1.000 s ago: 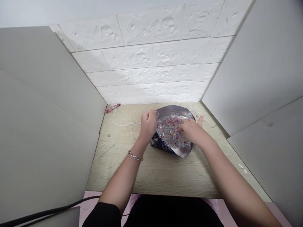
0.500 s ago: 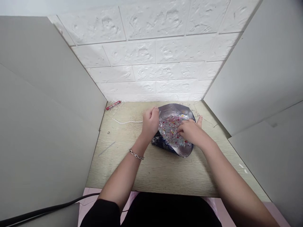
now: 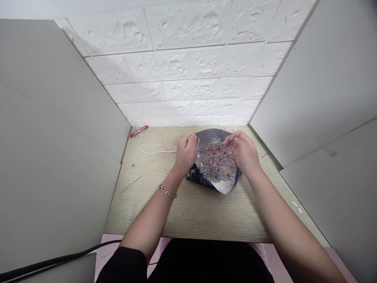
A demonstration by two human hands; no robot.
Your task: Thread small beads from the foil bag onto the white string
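Observation:
An open bag (image 3: 210, 135) with a silvery lining and a dark blue outside lies on the table. Inside it are many small beads (image 3: 216, 163), clear, pink and red. My left hand (image 3: 186, 152) is closed at the bag's left rim, around a strand of white beads (image 3: 159, 152). The strand trails left across the table, and a short end pokes out on the bag side of the fist. Above the bag's right side, my right hand (image 3: 243, 151) has its fingertips pinched together; whatever is between them is too small to make out.
A red wrapper (image 3: 138, 131) lies in the back left corner. A thin grey stick (image 3: 130, 184) and small metal bits (image 3: 132, 165) rest on the left. White scraps (image 3: 297, 207) are near the right edge. Panels flank the table (image 3: 188, 220), with a brick-patterned wall behind.
My right hand has lifted out of the beads and moved up and slightly right, its fingertips now pinched. My left hand stays at the bag's rim.

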